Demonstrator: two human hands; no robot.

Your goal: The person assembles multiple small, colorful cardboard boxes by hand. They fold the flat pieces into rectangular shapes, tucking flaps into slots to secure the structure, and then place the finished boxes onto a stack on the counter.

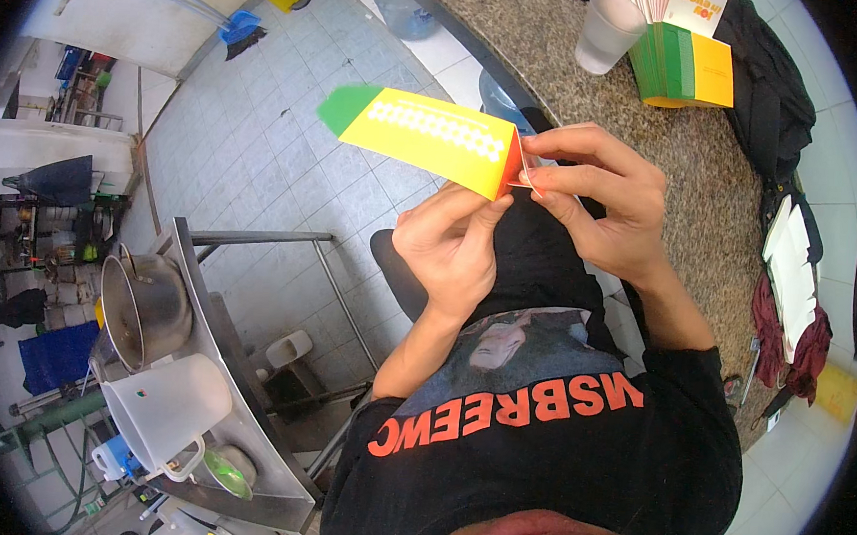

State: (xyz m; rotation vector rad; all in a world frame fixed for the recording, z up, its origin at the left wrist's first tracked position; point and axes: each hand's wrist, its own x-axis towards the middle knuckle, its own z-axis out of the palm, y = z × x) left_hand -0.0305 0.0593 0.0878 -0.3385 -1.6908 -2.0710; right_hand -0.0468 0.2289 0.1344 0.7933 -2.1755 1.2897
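In front of my chest I hold a folded cardboard carton (427, 138), yellow with a green end and a red inside face. My left hand (450, 244) grips its near lower edge, thumb toward the red end flap. At that same end my right hand (600, 185) pinches the red flap (524, 175) between thumb and fingers, the flap bent partly upright. The green end points to the far left, free of both hands. Part of the carton's underside is hidden by my left fingers.
A granite counter (691, 234) runs along my right, with a stack of similar flat cartons (668, 71) and a frosted plastic cup (608, 33). At the left a steel table (243, 408) bears a large pot (146, 309) and a white pitcher (170, 404). A blue dustpan (239, 28) lies on the tiled floor.
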